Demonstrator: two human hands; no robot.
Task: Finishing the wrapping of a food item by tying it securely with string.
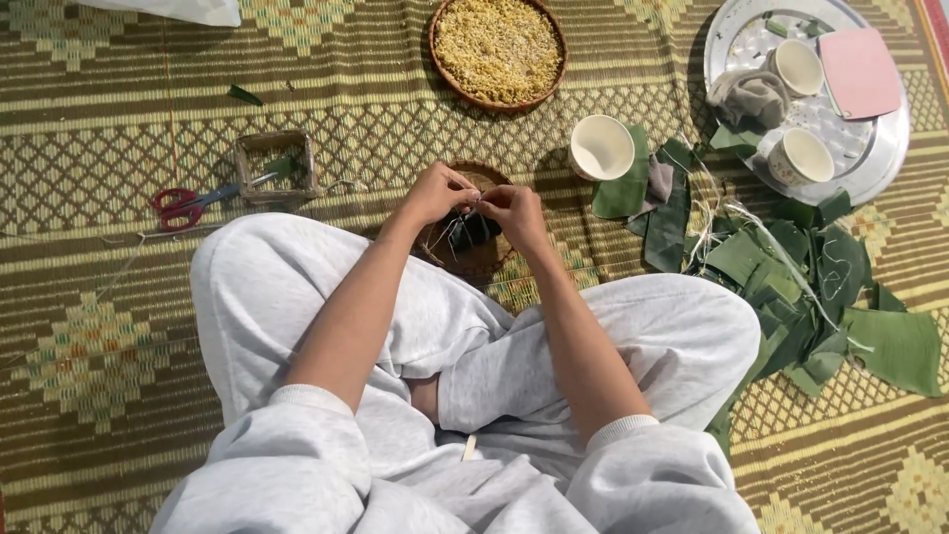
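Woven mat (99,119), leaf pile (791,287), small bundle (470,232) in your hands.
Your left hand (435,193) and right hand (514,213) pinch thin string closed over the dark leaf-wrapped bundle, above a round basket (484,262) just before your knees.

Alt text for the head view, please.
Seated cross-legged on a woven mat, a person's left hand and right hand pinch thin string over a dark leaf-wrapped parcel. Green leaves, cups and scissors lie around.

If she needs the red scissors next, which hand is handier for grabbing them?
The left hand. The red scissors lie on the mat on its side; the right hand would have to cross over. Both hands are pinching string at the small dark parcel.
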